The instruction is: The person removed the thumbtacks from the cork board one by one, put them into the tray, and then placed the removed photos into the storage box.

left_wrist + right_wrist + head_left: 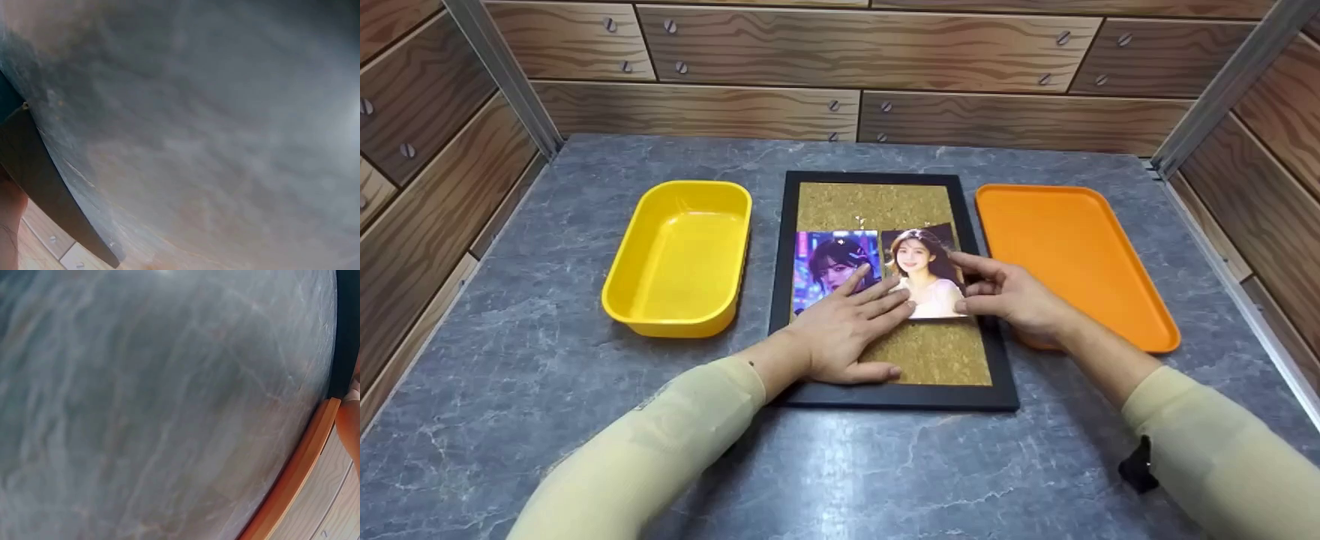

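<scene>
A black-framed cork board (892,397) lies on the table with two photos side by side across its middle. My left hand (844,330) lies flat with fingers spread, its fingertips over the purple-toned photo (840,251) and the lower left of the portrait photo (919,277). At the portrait's right edge, my right hand (1024,300) holds it with the index finger high on the side and the thumb near the lower corner. In the right wrist view only a bit of that hand (349,433) shows, beside the frame and tray.
Left of the board stands a deep yellow tray (619,300). An orange tray (1057,240) lies close along the board's right side, partly under my right forearm. Wood-patterned panels (855,52) wall in the grey marbled table (840,472) at the back and sides.
</scene>
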`<state>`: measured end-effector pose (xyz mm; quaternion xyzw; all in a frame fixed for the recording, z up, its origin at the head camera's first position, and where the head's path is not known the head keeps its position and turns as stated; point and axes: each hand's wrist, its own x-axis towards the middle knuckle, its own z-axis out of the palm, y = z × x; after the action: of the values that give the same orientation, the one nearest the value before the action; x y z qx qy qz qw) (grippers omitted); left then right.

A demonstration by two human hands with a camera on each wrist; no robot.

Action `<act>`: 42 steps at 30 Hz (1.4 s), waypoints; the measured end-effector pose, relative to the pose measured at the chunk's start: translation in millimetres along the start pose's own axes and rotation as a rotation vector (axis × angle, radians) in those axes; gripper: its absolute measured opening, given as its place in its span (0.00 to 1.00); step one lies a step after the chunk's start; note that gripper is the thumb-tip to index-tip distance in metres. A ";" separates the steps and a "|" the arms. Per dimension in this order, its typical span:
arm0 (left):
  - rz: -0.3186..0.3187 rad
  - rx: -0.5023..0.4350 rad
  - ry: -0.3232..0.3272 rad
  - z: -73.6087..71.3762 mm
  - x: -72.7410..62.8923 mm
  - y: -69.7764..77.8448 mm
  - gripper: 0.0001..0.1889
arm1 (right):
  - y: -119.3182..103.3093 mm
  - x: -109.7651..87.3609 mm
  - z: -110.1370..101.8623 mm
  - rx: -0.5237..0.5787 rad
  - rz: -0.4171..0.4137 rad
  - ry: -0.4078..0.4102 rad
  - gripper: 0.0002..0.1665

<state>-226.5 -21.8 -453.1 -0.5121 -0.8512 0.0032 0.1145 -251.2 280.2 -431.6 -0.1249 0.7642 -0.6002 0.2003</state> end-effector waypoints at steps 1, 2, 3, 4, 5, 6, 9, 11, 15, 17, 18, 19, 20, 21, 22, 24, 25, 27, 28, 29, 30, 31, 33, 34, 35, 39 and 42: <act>-0.001 0.003 0.001 -0.3 0.2 0.0 0.48 | -0.4 -0.1 -0.2 -0.001 0.004 0.003 0.47; -0.003 0.006 0.002 -0.5 0.2 0.1 0.48 | -0.8 -0.2 -0.4 -0.006 0.006 0.006 0.47; -0.004 0.008 0.003 -0.6 0.4 0.1 0.48 | -1.1 -0.5 -0.8 -0.010 0.008 0.010 0.47; -0.006 0.010 0.003 -0.6 0.6 0.2 0.48 | -1.3 -0.8 -1.1 -0.012 0.009 0.013 0.47; -0.008 0.013 0.004 -0.6 0.8 0.2 0.48 | -1.4 -1.2 -1.4 -0.015 0.012 0.016 0.47; -0.009 0.016 0.006 -0.5 1.0 0.4 0.48 | -1.4 -1.5 -1.7 -0.017 0.012 0.017 0.46; -0.011 0.024 0.012 0.1 1.9 1.1 0.48 | -1.4 -2.9 -2.2 -0.022 0.012 0.021 0.46; -0.014 0.030 0.014 0.4 2.1 1.7 0.48 | -1.3 -3.5 -2.0 -0.021 0.012 0.022 0.47; -0.020 0.043 0.019 0.5 1.5 2.1 0.48 | -1.3 -3.9 -1.5 -0.016 0.015 0.025 0.47; -0.023 0.049 0.027 0.5 1.4 1.8 0.48 | -1.5 -4.2 -1.3 -0.011 0.014 0.030 0.48; -0.025 0.051 0.032 0.3 1.3 1.7 0.48 | -1.5 -4.0 -1.3 -0.009 0.010 0.033 0.48; -0.025 0.054 0.038 0.0 1.4 1.5 0.48 | -1.6 -3.9 -1.2 -0.006 0.006 0.035 0.48; -0.027 0.059 0.043 -0.2 1.5 1.4 0.48 | -1.7 -4.0 -1.2 -0.001 0.003 0.039 0.48; -0.028 0.063 0.046 -0.7 1.8 1.3 0.48 | -1.9 -4.1 -1.1 0.005 -0.001 0.042 0.48; -0.028 0.066 0.049 -1.1 1.9 1.4 0.48 | -2.1 -4.3 -0.9 0.011 -0.005 0.046 0.48; -0.025 0.078 0.061 -2.1 2.2 1.4 0.48 | -2.5 -4.7 -0.7 0.029 -0.004 0.048 0.49; -0.023 0.085 0.068 -2.7 2.3 1.4 0.48 | -2.7 -5.1 -0.6 0.038 -0.004 0.048 0.49; -0.019 0.097 0.082 -4.2 1.9 1.6 0.47 | -3.7 -5.5 -0.2 0.061 0.006 0.052 0.50; -0.018 0.099 0.088 -5.2 1.3 1.7 0.47 | -4.4 -5.7 0.1 0.073 0.010 0.054 0.50; -0.018 0.096 0.092 -6.3 0.5 1.6 0.47 | -5.0 -5.8 0.4 0.080 0.014 0.055 0.50; -0.018 0.089 0.093 -7.6 -0.7 1.6 0.47 | -5.6 -5.6 0.7 0.090 0.016 0.055 0.50; -0.020 0.080 0.089 -9.6 -2.3 1.5 0.46 | -6.4 -5.5 1.3 0.099 0.016 0.055 0.50; -0.030 0.052 0.078 -14.3 -5.6 1.0 0.46 | -8.2 -5.4 2.3 0.112 0.015 0.056 0.50; -0.035 0.038 0.076 -17.2 -7.6 0.5 0.45 | -8.9 -5.4 2.7 0.115 0.011 0.056 0.50; -0.041 0.024 0.075 -20.3 -9.3 0.0 0.45 | -9.3 -5.5 3.0 0.117 0.007 0.056 0.49; -0.066 0.001 0.098 -35.1 -17.9 -2.8 0.44 | -12.3 -6.9 3.7 0.078 -0.007 0.056 0.49; -0.076 -0.005 0.126 -47.6 -25.3 -6.6 0.44 | -16.0 -7.6 2.7 0.029 -0.022 0.069 0.49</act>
<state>-211.4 -52.3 -410.8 -0.4789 -0.8612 -0.0353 0.1665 -244.0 277.1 -415.4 -0.1095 0.7603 -0.6176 0.1689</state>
